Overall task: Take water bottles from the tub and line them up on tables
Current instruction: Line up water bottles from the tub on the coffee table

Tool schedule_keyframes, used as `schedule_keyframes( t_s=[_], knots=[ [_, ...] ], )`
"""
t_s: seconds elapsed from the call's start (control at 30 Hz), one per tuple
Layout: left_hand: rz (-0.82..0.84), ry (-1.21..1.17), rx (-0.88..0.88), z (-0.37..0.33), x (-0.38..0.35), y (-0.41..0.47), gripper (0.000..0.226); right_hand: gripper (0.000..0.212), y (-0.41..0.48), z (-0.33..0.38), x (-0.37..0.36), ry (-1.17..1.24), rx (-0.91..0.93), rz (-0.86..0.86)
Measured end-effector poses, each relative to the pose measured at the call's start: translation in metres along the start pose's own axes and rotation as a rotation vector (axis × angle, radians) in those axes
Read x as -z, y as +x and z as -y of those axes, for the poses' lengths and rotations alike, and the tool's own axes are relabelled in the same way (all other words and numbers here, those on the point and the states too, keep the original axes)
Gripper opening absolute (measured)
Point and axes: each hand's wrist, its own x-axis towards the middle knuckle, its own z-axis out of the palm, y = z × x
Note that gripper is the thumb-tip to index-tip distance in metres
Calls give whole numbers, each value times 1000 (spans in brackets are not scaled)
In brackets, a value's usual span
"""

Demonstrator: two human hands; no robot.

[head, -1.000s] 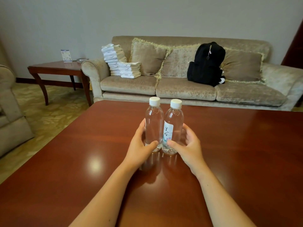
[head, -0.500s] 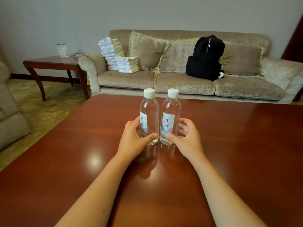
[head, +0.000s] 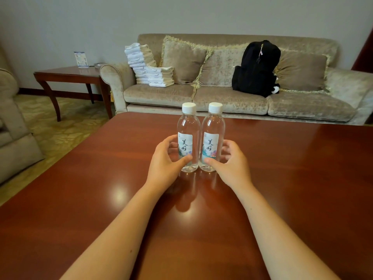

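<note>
Left hand [head: 164,164] grips left bottle [head: 188,126], right hand [head: 232,168] right bottle [head: 214,126].

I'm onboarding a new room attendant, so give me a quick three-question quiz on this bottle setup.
1. True or false: the left bottle and right bottle stand upright, side by side, on the table.
2. What sits on the sofa, right of the towels? A) backpack B) tub C) kettle
3. Which hand grips which bottle?
Key: 1 true; 2 A; 3 left hand grips the left bottle, right hand the right.

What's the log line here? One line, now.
left hand grips left bottle | right hand grips right bottle | both upright, side by side on table
</note>
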Motion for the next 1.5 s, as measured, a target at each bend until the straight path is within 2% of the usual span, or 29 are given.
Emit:
schedule_keyframes(
  t_s=[0.23,0.53,0.73,1.43,1.5],
  knots=[
    [-20,-37,49,-4,-7,-1,58,58,1,-1,8,58,7,108],
    [-86,-34,76,-1,-9,3,62,58,0,0,11,67,19,120],
    [-64,-10,56,0,-8,4,66,59,-3,0,8,65,19,116],
    [3,-2,56,-1,3,3,58,60,-7,2,3,3,0,105],
    [17,12,46,-2,3,1,63,66,-8,2,2,4,-8,102]
  ],
)
